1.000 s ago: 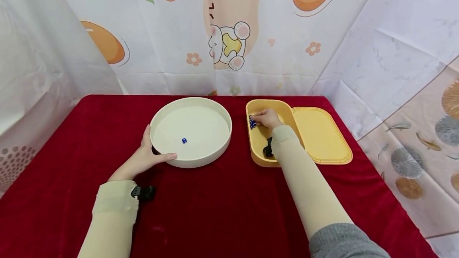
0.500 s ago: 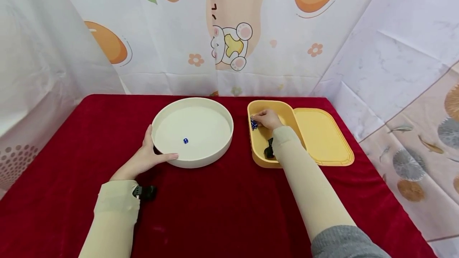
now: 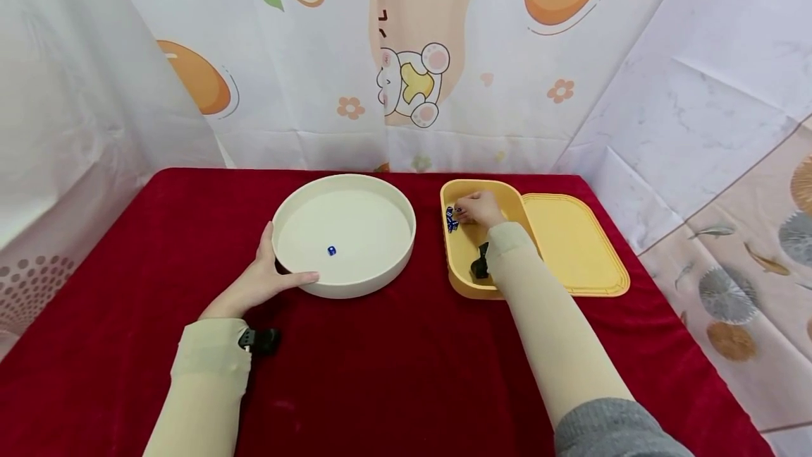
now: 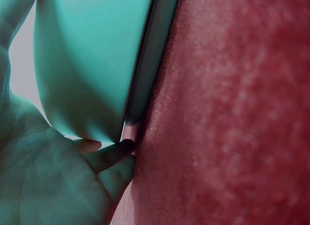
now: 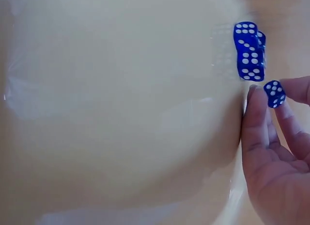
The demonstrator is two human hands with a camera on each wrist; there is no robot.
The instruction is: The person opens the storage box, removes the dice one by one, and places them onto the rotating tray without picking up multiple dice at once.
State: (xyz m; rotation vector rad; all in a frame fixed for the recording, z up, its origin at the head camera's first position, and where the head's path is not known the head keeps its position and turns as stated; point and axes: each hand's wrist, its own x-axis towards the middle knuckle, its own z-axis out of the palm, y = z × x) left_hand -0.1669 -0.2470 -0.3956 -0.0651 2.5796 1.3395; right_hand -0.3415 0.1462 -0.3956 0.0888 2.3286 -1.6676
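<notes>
Evidently, a die pinched in the right grip could be dropped if squeezed unevenly; the round tray is held by the left grip.

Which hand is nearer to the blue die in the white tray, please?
Left. The left hand grips the white tray left of the blue die; the right hand is farther off to the right, in the yellow box, pinching another die.

pale cream sleeves reach both wrists, with grey fabric higher on the right arm and black wrist cameras.
</notes>
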